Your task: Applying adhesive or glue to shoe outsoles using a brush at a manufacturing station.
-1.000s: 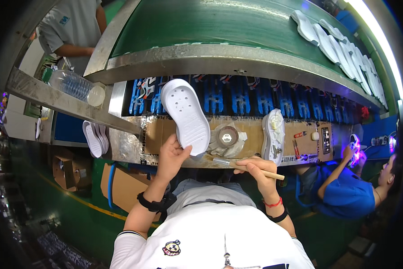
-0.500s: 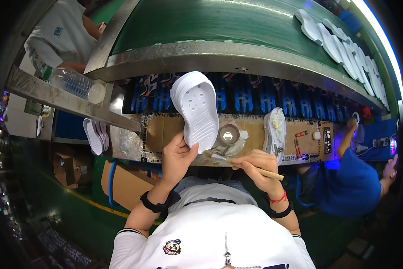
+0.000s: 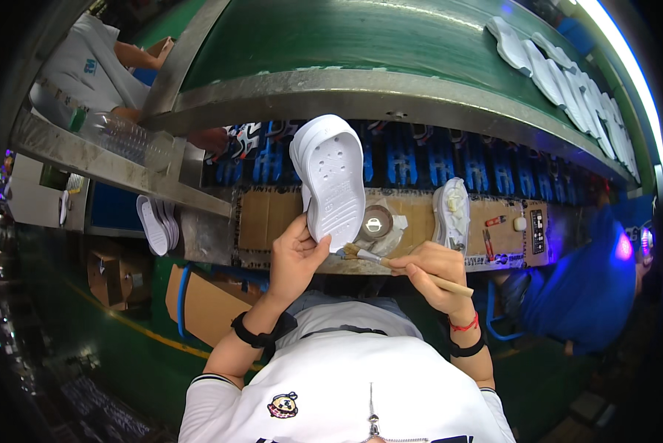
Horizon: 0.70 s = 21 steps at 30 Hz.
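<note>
Seen from above, at a cardboard-covered surface [image 3: 268, 221] beside a green conveyor belt [image 3: 390, 37]. Left hand [image 3: 294, 255] gripping the heel of a white shoe sole [image 3: 331, 177], held upright just above the surface, toe toward 12 o'clock. Right hand [image 3: 431, 269] closed around a small brush [image 3: 390, 262], bristles pointing toward 9 o'clock, near the sole's heel. Round glue pot [image 3: 375, 221] between the two hands, slightly toward 12. White shoe [image 3: 451, 214] lying at 2 o'clock from the right hand. Row of white soles [image 3: 560, 66] on the belt at 1 o'clock.
</note>
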Each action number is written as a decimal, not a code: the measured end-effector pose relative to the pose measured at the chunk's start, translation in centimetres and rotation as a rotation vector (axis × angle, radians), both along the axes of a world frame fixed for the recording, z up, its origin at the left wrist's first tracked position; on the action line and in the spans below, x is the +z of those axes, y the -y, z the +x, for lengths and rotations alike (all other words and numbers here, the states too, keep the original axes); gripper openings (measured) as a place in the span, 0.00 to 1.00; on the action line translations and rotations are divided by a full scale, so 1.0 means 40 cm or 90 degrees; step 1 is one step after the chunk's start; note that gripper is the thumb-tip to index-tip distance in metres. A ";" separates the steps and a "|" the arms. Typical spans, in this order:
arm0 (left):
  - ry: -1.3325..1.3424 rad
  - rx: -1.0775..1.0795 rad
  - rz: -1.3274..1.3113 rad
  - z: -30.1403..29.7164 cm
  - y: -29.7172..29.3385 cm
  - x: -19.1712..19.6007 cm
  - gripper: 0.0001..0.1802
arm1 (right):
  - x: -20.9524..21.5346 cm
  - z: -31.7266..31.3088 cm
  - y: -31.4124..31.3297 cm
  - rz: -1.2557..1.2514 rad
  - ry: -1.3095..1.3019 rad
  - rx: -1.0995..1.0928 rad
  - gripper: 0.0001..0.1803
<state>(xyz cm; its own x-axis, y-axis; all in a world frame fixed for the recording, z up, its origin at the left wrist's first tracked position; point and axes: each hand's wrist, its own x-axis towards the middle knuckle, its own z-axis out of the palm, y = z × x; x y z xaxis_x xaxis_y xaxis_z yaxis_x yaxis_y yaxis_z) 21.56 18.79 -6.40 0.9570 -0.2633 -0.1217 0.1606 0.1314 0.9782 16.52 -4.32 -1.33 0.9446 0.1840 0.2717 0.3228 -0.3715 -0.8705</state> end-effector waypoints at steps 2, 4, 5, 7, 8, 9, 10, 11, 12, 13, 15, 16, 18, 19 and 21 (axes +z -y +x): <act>-0.017 -0.005 -0.004 0.007 0.010 -0.002 0.19 | -0.001 -0.002 0.007 -0.016 -0.011 0.009 0.09; -0.014 -0.016 -0.014 0.016 0.028 0.008 0.19 | 0.005 -0.013 0.024 0.028 0.007 -0.038 0.09; -0.018 -0.024 -0.021 0.023 0.040 0.015 0.19 | 0.014 -0.020 0.031 0.023 0.015 -0.045 0.09; -0.020 -0.049 -0.029 0.049 0.070 0.024 0.21 | 0.026 -0.025 0.050 0.010 0.019 -0.066 0.10; -0.032 -0.070 -0.031 0.062 0.086 0.032 0.23 | 0.028 -0.038 0.067 0.063 0.046 -0.141 0.13; -0.023 -0.074 -0.038 0.079 0.111 0.046 0.23 | 0.017 -0.062 0.093 0.112 0.057 -0.247 0.16; -0.009 -0.116 -0.063 0.105 0.143 0.072 0.23 | 0.026 -0.082 0.109 0.198 0.060 -0.342 0.16; 0.004 -0.157 -0.087 0.135 0.180 0.092 0.23 | 0.034 -0.100 0.126 0.287 0.063 -0.435 0.17; 0.036 -0.186 -0.047 0.177 0.225 0.099 0.24 | 0.027 -0.125 0.150 0.320 0.063 -0.490 0.18; 0.065 -0.213 -0.006 0.225 0.281 0.103 0.25 | 0.010 -0.145 0.173 0.354 0.060 -0.545 0.19; -0.056 -0.217 -0.278 0.300 0.408 0.199 0.21 | 0.007 -0.161 0.185 0.365 0.073 -0.561 0.19; -0.047 -0.241 -0.313 0.360 0.469 0.226 0.19 | 0.009 -0.163 0.183 0.372 0.061 -0.564 0.20; -0.056 -0.245 -0.366 0.468 0.546 0.245 0.16 | 0.002 -0.157 0.173 0.380 0.040 -0.548 0.20; -0.071 -0.221 -0.386 0.501 0.555 0.240 0.15 | -0.002 -0.148 0.163 0.382 0.039 -0.531 0.20; -0.075 -0.144 -0.341 0.458 0.544 0.229 0.19 | -0.019 -0.138 0.149 0.398 0.026 -0.509 0.20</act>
